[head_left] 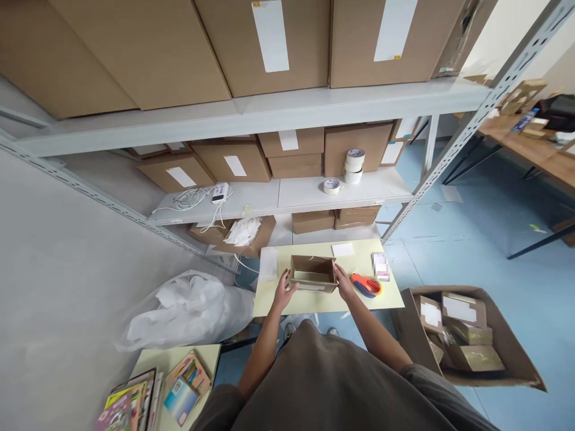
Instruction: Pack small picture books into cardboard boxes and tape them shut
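Note:
A small brown cardboard box (313, 288) is held between my two hands over the pale yellow table (287, 304). Its top is open, and a yellowish surface shows inside; whether that is the box's bottom or the tabletop I cannot tell. My left hand (284, 291) grips the box's left end, thumb along the near side. At the right end, my right hand (344, 282) has its fingers against the wall. Just right of that hand lies a red and blue tape dispenser (367, 285). A white paper (343, 249) rests behind the box.
Shelving ahead carries cardboard boxes (296, 149), tape rolls (331, 186) and a power strip (220, 193). A large carton (516, 347) of small boxes stands on the floor at right. At left are a bulging plastic bag (188, 305) and a side table with books (130, 407).

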`<state>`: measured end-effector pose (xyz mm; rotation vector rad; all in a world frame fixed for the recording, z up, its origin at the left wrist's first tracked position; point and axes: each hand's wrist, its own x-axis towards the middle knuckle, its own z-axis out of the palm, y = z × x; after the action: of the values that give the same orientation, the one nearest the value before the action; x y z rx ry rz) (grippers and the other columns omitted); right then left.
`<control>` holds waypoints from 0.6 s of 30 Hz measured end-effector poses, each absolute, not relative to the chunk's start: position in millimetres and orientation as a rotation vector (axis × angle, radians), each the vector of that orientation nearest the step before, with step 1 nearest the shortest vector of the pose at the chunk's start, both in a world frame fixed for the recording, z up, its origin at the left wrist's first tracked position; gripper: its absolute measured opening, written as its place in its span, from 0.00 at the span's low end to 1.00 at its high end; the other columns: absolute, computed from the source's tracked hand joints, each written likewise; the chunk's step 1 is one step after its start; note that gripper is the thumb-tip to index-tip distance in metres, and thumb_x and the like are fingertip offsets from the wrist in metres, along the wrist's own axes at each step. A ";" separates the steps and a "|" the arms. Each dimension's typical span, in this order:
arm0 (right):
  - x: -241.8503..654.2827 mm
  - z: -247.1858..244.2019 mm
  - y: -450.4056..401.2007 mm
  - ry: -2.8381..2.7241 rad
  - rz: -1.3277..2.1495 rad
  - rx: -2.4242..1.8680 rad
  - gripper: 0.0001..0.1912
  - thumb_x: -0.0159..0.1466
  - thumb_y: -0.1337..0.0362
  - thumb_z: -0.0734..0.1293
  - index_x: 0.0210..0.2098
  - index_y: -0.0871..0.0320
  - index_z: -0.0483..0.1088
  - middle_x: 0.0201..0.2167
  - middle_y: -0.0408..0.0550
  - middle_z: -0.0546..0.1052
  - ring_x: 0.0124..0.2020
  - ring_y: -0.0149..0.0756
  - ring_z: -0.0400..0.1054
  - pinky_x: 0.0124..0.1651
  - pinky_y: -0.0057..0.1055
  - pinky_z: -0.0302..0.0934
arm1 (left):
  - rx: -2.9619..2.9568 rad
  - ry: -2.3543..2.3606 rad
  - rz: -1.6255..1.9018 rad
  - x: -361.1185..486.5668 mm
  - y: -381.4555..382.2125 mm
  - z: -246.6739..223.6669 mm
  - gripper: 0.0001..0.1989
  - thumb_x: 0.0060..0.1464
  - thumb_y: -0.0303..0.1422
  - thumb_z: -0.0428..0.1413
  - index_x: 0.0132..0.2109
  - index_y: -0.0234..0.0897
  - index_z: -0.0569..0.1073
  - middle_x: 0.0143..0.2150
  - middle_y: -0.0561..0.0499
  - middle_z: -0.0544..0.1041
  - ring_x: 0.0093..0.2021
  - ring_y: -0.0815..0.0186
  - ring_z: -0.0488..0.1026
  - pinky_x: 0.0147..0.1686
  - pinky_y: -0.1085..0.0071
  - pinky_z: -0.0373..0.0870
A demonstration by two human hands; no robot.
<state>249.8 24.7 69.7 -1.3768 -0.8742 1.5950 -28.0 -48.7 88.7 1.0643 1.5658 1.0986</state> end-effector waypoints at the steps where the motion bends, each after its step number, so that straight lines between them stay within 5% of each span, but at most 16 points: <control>1: 251.3 69.0 25.9 -0.809 1.598 -1.375 0.40 0.58 0.35 0.70 0.63 0.50 0.72 0.58 0.53 0.80 0.57 0.51 0.75 0.50 0.40 0.73 | 1.066 1.513 1.102 -26.8 -46.7 89.2 0.42 0.53 0.45 0.68 0.71 0.44 0.64 0.74 0.38 0.64 0.72 0.50 0.66 0.67 0.56 0.66; 6: 255.3 66.4 31.6 -0.641 1.672 -1.357 0.37 0.54 0.43 0.76 0.59 0.51 0.74 0.60 0.54 0.79 0.59 0.53 0.74 0.50 0.41 0.74 | 1.085 1.467 1.040 -25.6 -40.0 90.7 0.46 0.54 0.44 0.67 0.75 0.43 0.58 0.77 0.37 0.61 0.73 0.52 0.64 0.69 0.56 0.65; 11: 253.7 64.8 33.7 -0.646 1.698 -1.335 0.32 0.51 0.50 0.80 0.54 0.50 0.78 0.59 0.54 0.80 0.60 0.55 0.73 0.51 0.45 0.73 | 1.235 1.506 0.984 -28.2 -43.4 88.5 0.29 0.54 0.42 0.67 0.62 0.43 0.75 0.78 0.41 0.59 0.77 0.50 0.57 0.70 0.56 0.61; 18: 247.6 58.5 39.2 -0.744 1.677 -1.367 0.31 0.46 0.49 0.83 0.48 0.52 0.80 0.58 0.55 0.80 0.58 0.56 0.74 0.51 0.47 0.74 | 1.231 1.603 0.979 -38.1 -52.8 87.5 0.25 0.57 0.44 0.66 0.58 0.42 0.77 0.74 0.39 0.65 0.74 0.49 0.62 0.64 0.56 0.68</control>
<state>247.6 39.2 58.5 -1.3666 -0.7439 1.6768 -38.1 -52.8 87.5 1.2306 1.6031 0.9791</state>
